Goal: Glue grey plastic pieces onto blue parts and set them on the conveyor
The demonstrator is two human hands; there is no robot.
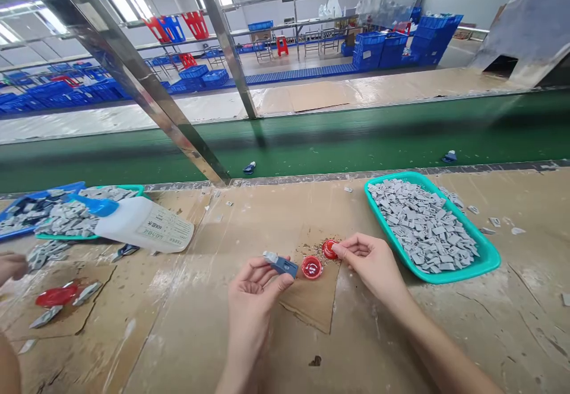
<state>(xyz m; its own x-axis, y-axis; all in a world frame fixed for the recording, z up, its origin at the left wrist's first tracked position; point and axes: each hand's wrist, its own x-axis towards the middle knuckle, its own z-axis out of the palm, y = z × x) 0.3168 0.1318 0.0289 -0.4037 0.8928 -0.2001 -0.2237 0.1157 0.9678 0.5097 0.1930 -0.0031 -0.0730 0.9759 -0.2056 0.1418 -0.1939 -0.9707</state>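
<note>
Tray point(472, 269): glossy teal plastic. Grey pieces point(418, 228) in it: matt plastic, slightly rough. Red cap point(329, 250): shiny plastic. Blue part point(281, 264): smooth, low-sheen plastic. Bottle point(129, 222): smooth white plastic. Cardboard sheet point(307, 305): rough, stained brown. Belt point(285, 145): smooth green, rubbery sheen. Upright point(133, 85): polished steel.

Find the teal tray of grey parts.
In the head view, the teal tray sits on the right of the workbench, just beyond the person's right hand, with the green conveyor belt behind it.
</note>
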